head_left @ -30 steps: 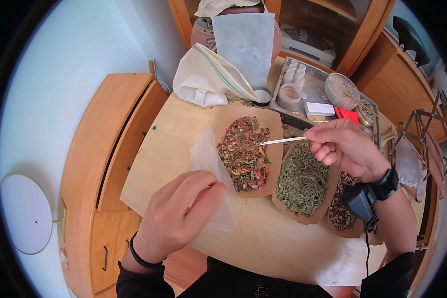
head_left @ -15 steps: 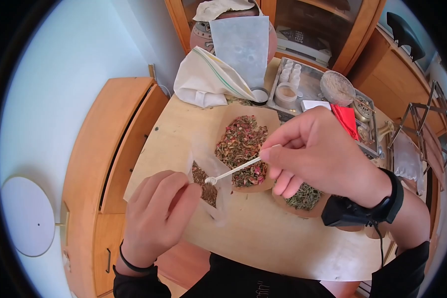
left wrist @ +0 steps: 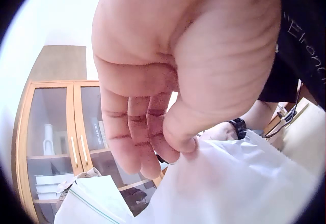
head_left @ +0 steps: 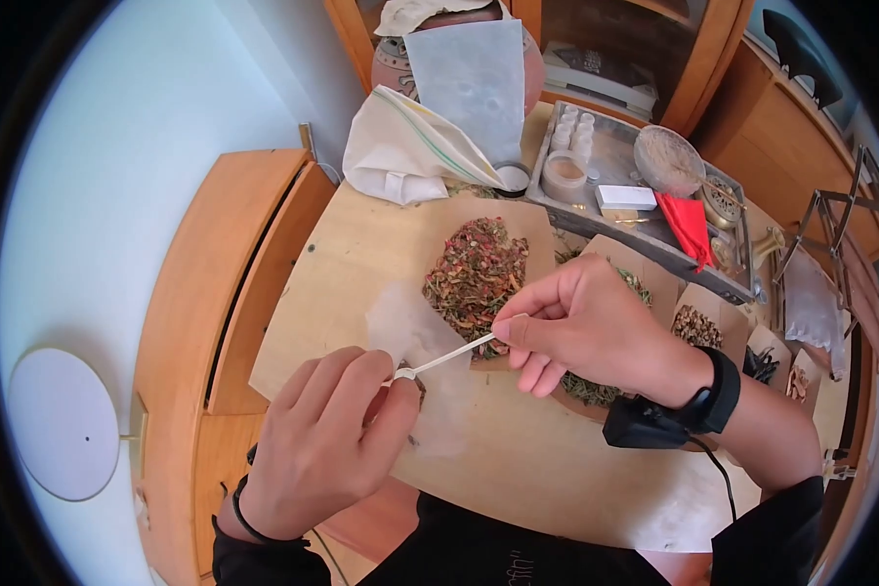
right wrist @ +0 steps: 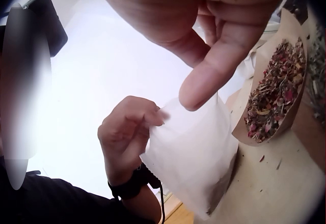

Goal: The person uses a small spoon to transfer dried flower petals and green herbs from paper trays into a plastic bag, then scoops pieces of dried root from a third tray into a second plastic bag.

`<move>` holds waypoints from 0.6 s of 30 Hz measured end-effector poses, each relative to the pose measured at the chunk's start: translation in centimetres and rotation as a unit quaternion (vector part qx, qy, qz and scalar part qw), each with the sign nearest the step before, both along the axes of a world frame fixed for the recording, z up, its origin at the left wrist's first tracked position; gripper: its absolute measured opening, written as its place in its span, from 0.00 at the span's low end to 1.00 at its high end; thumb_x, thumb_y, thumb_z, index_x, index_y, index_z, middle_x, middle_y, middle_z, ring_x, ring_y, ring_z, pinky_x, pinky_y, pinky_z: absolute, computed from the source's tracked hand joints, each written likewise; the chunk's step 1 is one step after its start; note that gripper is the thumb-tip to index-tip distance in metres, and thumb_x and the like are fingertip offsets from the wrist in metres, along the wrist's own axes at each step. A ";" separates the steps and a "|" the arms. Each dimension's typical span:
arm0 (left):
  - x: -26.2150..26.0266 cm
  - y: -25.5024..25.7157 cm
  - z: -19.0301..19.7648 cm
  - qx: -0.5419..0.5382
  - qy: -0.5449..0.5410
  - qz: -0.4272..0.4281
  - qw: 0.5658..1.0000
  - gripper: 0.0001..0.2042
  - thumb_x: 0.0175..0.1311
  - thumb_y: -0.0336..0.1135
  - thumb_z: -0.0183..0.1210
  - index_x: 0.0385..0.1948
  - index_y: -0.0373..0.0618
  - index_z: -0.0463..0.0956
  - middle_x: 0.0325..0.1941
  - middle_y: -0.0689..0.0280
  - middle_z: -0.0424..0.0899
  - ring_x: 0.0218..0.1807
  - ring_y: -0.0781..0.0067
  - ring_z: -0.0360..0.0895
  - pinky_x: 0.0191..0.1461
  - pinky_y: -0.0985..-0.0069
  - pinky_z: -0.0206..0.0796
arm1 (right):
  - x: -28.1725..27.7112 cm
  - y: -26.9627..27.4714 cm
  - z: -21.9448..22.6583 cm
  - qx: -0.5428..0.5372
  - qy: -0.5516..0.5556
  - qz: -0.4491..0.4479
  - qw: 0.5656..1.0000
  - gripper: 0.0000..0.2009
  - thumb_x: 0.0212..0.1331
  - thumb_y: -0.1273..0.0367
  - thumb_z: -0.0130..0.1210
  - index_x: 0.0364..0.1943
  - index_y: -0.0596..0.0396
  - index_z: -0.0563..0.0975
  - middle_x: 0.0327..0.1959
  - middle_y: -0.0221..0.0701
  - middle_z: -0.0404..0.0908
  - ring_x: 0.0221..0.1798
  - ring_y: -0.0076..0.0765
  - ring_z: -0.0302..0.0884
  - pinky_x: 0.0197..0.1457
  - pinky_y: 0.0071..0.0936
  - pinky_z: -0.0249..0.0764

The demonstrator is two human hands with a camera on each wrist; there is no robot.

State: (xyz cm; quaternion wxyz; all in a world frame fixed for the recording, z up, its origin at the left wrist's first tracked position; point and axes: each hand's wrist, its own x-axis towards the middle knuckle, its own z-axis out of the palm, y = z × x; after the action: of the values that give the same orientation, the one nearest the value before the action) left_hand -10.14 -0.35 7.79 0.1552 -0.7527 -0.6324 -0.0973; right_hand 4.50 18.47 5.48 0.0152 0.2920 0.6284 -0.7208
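My left hand point(head_left: 327, 439) pinches the top edge of a translucent white paper bag point(right wrist: 196, 157) between thumb and fingers. Dark contents show through the bag's lower end in the right wrist view. Between the thumb and fingertips of my right hand point(head_left: 596, 337) is a slim white spoon point(head_left: 454, 354), its small bowl right at the bag's mouth beside the left fingertips. Behind the bag, a mix of dried petals and herbs point(head_left: 477, 273) lies on a brown paper tray point(head_left: 537, 230). The right hand partly covers a tray of green dried herb point(head_left: 593, 393).
More trays, with brown chopped pieces point(head_left: 696, 327) and dark strips point(head_left: 760, 364), line the table's right side. At the back stand a grey tray point(head_left: 606, 217) of small jars, a red pouch point(head_left: 686, 230) and a cream cloth bag point(head_left: 400, 146). A drawer cabinet point(head_left: 200, 283) is at the left.
My right hand has carried the spoon left from over the petal mix to the bag. The bag's mouth opened, showing brown dried bits, and now looks narrower, partly behind the left fingers.
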 end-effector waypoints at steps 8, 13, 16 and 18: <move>-0.5 -0.8 -0.1 -0.024 -0.039 0.012 0.999 0.08 0.46 0.22 0.60 0.29 0.34 0.75 0.46 0.57 0.77 0.32 0.67 0.75 0.30 0.74 0.69 | 2.5 1.0 3.4 0.040 0.045 -0.060 0.996 0.08 0.60 0.74 0.56 0.34 0.69 0.79 0.23 0.35 0.80 0.22 0.27 0.81 0.23 0.20 0.80; -1.4 -0.7 -0.3 -0.016 -0.076 -0.026 0.997 0.08 0.44 0.22 0.59 0.29 0.33 0.75 0.46 0.56 0.78 0.30 0.65 0.76 0.29 0.74 0.70 | 4.1 4.4 1.4 0.110 0.044 -0.142 0.983 0.08 0.61 0.73 0.56 0.36 0.68 0.79 0.22 0.34 0.80 0.21 0.26 0.81 0.22 0.18 0.79; -2.3 -0.4 -0.7 -0.013 -0.088 -0.060 0.994 0.08 0.44 0.22 0.59 0.29 0.33 0.75 0.47 0.57 0.78 0.30 0.64 0.76 0.29 0.73 0.71 | 4.1 6.1 -1.0 0.134 -0.001 -0.180 0.975 0.08 0.61 0.73 0.55 0.36 0.67 0.79 0.23 0.34 0.80 0.21 0.26 0.81 0.22 0.18 0.79; -2.6 -0.4 -0.7 -0.009 -0.088 -0.072 0.993 0.08 0.44 0.23 0.59 0.28 0.34 0.75 0.47 0.57 0.78 0.30 0.64 0.76 0.29 0.73 0.71 | 3.8 6.6 -1.9 0.153 0.000 -0.181 0.972 0.07 0.60 0.75 0.53 0.33 0.70 0.77 0.24 0.37 0.79 0.23 0.29 0.82 0.24 0.21 0.81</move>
State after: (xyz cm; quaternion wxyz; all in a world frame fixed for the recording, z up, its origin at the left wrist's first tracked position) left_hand -12.73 -0.72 7.04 0.0847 -0.7862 -0.5884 -0.1687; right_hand 8.32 25.08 3.62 -0.1606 0.3997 0.6677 -0.6071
